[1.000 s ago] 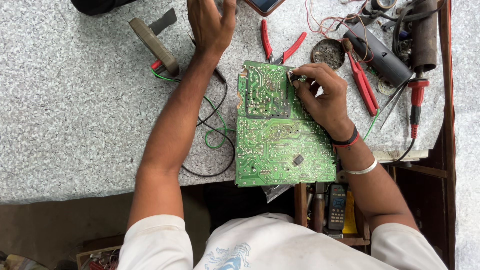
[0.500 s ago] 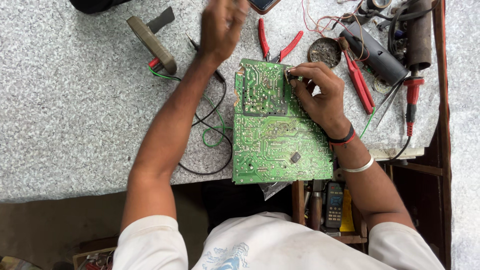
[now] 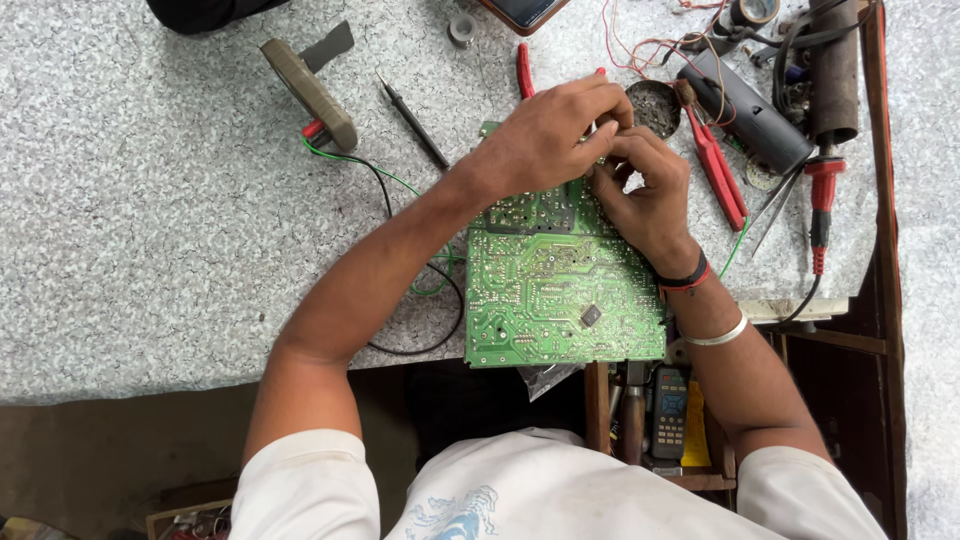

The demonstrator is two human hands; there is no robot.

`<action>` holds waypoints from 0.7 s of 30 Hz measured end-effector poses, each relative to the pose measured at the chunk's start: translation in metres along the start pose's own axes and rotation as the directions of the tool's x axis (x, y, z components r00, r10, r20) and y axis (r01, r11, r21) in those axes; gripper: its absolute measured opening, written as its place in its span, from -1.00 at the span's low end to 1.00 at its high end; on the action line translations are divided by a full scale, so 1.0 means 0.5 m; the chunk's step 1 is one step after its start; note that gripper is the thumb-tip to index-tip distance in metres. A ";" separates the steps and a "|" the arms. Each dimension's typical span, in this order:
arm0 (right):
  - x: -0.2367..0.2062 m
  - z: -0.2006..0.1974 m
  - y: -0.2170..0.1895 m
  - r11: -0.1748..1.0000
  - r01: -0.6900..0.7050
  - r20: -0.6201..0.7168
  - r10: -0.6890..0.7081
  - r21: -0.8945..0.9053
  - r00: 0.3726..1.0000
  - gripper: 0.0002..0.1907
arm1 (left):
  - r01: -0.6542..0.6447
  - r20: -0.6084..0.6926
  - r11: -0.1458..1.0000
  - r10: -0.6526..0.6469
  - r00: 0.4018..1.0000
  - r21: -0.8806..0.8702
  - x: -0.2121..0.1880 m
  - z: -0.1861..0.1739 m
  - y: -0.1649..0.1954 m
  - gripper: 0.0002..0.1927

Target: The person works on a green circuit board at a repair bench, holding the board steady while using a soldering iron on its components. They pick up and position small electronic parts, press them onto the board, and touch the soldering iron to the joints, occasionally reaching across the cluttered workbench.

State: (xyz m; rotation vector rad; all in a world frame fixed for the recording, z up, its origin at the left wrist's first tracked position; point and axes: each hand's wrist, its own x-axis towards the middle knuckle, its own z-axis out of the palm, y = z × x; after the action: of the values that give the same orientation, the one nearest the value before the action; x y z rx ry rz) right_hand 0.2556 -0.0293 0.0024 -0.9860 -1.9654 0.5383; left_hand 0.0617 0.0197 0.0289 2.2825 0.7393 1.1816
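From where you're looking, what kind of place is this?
Most likely an electronics repair bench. Both hands, left hand and right hand, work on a green printed circuit board lying on a speckled grey table, with red-handled pliers and a red-handled soldering iron alongside.

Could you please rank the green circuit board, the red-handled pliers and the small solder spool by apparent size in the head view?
1. green circuit board, clearly largest
2. red-handled pliers
3. small solder spool, smallest
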 end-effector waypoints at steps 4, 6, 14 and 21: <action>-0.005 0.002 0.008 0.996 -0.055 -0.021 0.056 0.067 0.998 -0.78 | 0.202 0.112 0.966 -0.186 0.976 -0.161 -0.009 0.008 -0.032 -0.85; -0.006 0.001 0.014 0.978 -0.108 -0.031 0.115 0.176 0.993 -0.77 | 0.214 0.142 0.968 -0.195 0.970 -0.132 -0.011 0.004 -0.040 -0.81; -0.025 0.005 0.042 0.912 -0.203 -0.035 0.230 0.355 0.973 -0.77 | 0.266 0.223 0.955 -0.233 0.946 -0.131 -0.006 -0.010 -0.032 -0.68; -0.029 0.006 0.054 0.843 -0.266 -0.075 0.337 0.467 0.939 -0.82 | 0.209 0.207 0.957 -0.167 0.964 -0.199 -0.009 -0.006 -0.045 -0.63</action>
State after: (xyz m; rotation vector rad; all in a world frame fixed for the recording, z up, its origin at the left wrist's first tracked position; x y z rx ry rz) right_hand 0.2694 -0.0250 -0.0245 -1.0032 -1.4533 1.0156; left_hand 0.0517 0.0342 0.0140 2.0552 0.6996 0.8975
